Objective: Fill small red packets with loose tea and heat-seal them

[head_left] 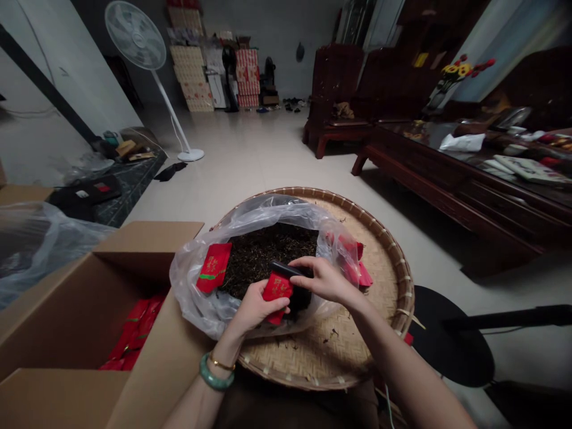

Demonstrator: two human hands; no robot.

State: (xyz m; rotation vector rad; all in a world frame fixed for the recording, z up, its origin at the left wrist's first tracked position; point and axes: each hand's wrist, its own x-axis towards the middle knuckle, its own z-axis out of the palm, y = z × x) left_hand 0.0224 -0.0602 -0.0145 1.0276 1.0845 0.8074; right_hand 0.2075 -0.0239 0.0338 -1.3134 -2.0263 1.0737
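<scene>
My left hand [257,307] is closed around a small red packet [277,290], held over a clear plastic bag [192,274] full of dark loose tea [263,253]. My right hand [324,280] pinches a black scoop [286,269] right at the packet's top edge. Another red packet [214,266] lies against the bag's left inner side. More red packets [357,262] rest at the bag's right side. The bag sits on a round woven bamboo tray [384,256]. A green bangle is on my left wrist.
An open cardboard box [89,310] at the left holds several red packets [134,336]. A dark wooden table [469,173] with clutter and wooden chairs stand at the right. A black stool [451,339] is beside the tray. A white standing fan [138,44] is at the back left.
</scene>
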